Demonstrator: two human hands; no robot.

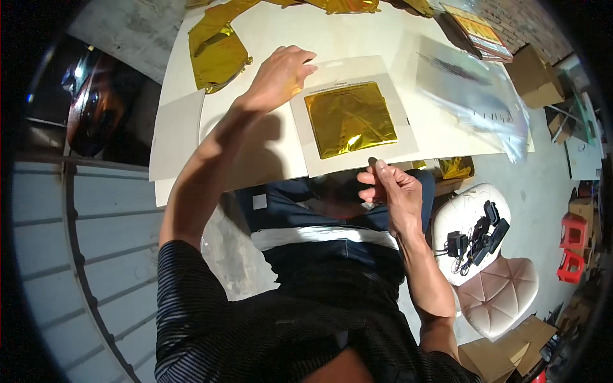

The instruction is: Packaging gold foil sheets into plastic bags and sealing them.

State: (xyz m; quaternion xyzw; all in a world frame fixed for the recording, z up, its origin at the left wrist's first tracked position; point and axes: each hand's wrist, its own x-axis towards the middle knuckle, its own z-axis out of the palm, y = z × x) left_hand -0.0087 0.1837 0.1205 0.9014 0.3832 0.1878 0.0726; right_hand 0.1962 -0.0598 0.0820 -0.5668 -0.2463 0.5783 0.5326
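The left hand (279, 75) lies flat, fingers spread, holding nothing, pressing the far left corner of the white card (357, 150). The gold foil square (350, 119) sits on the card, just right of that hand. The right hand (391, 187) pinches the card's near edge. If that grip pulls too hard, the foil may slide or crease. The bench (268, 153) hides the lap, and the clear bag (476, 89) on the right is blurry.
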